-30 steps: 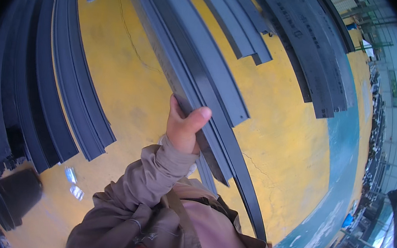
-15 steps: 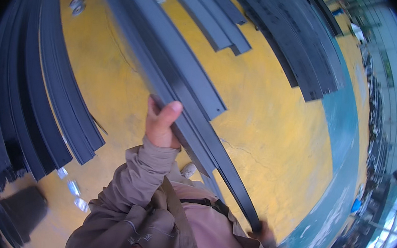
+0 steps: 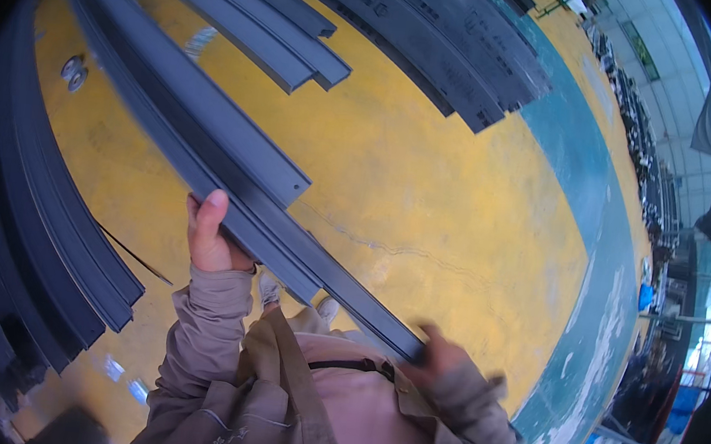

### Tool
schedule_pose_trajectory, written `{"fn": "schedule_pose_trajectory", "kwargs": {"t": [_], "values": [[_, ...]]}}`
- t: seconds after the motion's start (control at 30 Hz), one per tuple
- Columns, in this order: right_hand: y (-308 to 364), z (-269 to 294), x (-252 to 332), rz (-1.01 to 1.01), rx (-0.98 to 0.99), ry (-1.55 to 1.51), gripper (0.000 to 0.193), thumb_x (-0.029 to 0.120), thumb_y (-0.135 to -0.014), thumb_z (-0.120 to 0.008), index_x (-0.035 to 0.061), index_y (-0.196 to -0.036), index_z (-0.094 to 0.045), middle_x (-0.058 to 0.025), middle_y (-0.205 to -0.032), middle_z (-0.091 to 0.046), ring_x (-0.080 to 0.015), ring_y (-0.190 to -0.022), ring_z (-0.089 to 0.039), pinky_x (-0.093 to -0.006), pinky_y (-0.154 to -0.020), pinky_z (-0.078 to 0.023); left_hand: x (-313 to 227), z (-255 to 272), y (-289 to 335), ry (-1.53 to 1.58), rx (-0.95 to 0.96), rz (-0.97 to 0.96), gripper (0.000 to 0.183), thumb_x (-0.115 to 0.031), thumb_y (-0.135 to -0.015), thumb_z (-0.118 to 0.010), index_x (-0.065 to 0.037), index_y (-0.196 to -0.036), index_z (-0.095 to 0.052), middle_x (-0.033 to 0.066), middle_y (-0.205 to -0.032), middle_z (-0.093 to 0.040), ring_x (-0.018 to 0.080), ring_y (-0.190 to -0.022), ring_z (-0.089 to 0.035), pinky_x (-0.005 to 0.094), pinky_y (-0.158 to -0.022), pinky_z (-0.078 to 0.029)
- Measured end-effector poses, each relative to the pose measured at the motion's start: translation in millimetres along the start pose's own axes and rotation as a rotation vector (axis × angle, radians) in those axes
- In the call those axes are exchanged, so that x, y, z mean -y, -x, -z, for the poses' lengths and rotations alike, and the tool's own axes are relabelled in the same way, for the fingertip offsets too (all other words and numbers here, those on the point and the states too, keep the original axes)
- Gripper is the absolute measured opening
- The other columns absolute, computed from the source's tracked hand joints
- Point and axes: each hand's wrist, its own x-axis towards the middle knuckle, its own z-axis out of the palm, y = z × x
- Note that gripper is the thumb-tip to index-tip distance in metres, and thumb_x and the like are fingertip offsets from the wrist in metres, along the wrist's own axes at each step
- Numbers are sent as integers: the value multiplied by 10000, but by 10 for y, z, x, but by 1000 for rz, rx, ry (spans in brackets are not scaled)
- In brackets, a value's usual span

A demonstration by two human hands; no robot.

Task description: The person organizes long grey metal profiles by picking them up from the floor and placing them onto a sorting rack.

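Slanting across the space before me are long grey metal profiles lying against each other: a wide grey profile (image 3: 210,113) and a narrow dark profile (image 3: 357,288) that sticks out past it toward my right. My left hand (image 3: 218,237) is closed on the near edge of the wide profile, thumb on top, fingers hidden underneath. At the near right end of the narrow profile, my right hand (image 3: 441,356) is closed around the tip, somewhat blurred by motion.
On the left a stack of long dark profiles (image 3: 52,187) runs away from me. More grey profiles (image 3: 278,51) and a wide dark stack (image 3: 429,37) lie at the far side. Two small round metal pieces (image 3: 74,72) rest on the yellow floor (image 3: 427,213).
The view has turned, so the profiles and stacks sit further left. My right hand and the narrow profile's end have come up and closer to my left hand.
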Motion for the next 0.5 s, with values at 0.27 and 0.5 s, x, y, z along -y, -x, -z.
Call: {"fn": "schedule_pose_trajectory", "kwargs": {"t": [0.27, 0.5], "values": [[1529, -280, -1713, -161, -245, 267, 102, 100, -758, -622, 88, -857, -600, -194, -714, -639, -404, -673, -641, -461, -589, -516, 172, -208, 94, 86, -69, -83, 452, -131, -788, -685, -21, -1173, -476, 130, -1088, -581, 227, -920, -611, 362, -797, -525], [-375, -205, 660, 248, -233, 42, 433, 189, -781, -693, 94, -1156, -499, -210, -813, -636, -412, -717, -631, -449, -633, -522, -142, -49, -14, 113, 18, 23, 408, -167, -829, -621, -18, -1190, -503, 135, -1044, -620, 267, -876, -647, 403, -764, -567]]}}
